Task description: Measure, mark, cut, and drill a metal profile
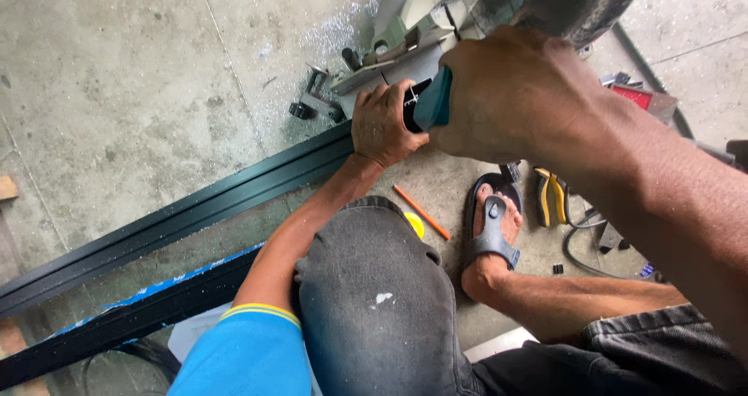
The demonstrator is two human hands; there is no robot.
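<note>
Even, soft daylight, faint shadows, slight blur on the near right forearm (670, 201).

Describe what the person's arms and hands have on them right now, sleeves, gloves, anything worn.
Both hands are bare, no gloves, rings or watch visible. The left hand leads back to a bright blue short sleeve with a yellow-striped cuff. The right hand and its forearm show no sleeve at all in the head view.

Dark metal profile (195, 205) on floor (under saw (436, 22)).

no packages, labels, signs or screens visible.
</note>
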